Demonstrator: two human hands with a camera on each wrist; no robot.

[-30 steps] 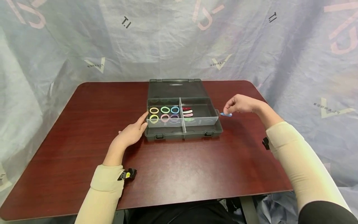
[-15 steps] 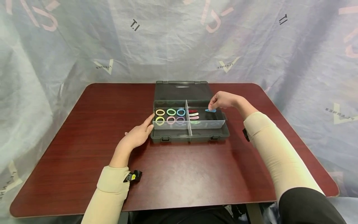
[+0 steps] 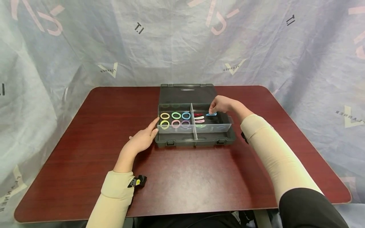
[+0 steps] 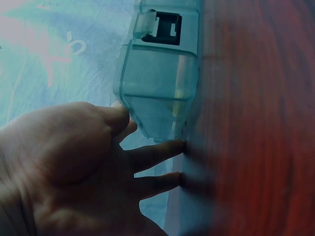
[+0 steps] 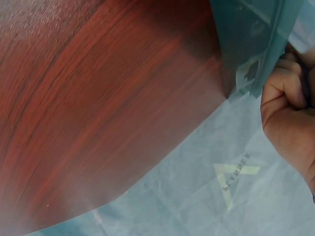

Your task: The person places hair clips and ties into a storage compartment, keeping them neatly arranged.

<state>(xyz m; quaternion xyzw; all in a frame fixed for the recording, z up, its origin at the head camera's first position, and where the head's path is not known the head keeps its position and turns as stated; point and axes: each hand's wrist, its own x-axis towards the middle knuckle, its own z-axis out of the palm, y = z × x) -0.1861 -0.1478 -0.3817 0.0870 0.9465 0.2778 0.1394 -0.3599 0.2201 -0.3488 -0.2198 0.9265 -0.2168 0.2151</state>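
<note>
A dark see-through plastic box (image 3: 182, 142) lies open on the table, its lid (image 3: 186, 95) folded back. My right hand (image 3: 223, 104) pinches a blue hair clip (image 3: 211, 114) over the right compartment. Left of that clip lie a red clip (image 3: 198, 114), a white clip (image 3: 199, 117), a pink clip (image 3: 199, 121) and a green clip (image 3: 201, 126). Several coloured hair ties, such as a green ring (image 3: 176, 115), sit in two rows in the left compartment. With fingers extended, my left hand (image 3: 141, 139) touches the box's left side; the left wrist view shows its thumb and fingertips against the box's corner.
Upright clear dividers (image 3: 211, 128) split the box, with a front strip of compartments ahead of the latches (image 3: 170, 143). The reddish-brown wooden table (image 3: 85, 142) reaches up to a grey printed sheet (image 3: 176, 57) hanging behind.
My right hand has carried the blue hair clip leftward from beyond the box's right side and lowered it into the right compartment. The left hand stays at the box's side.
</note>
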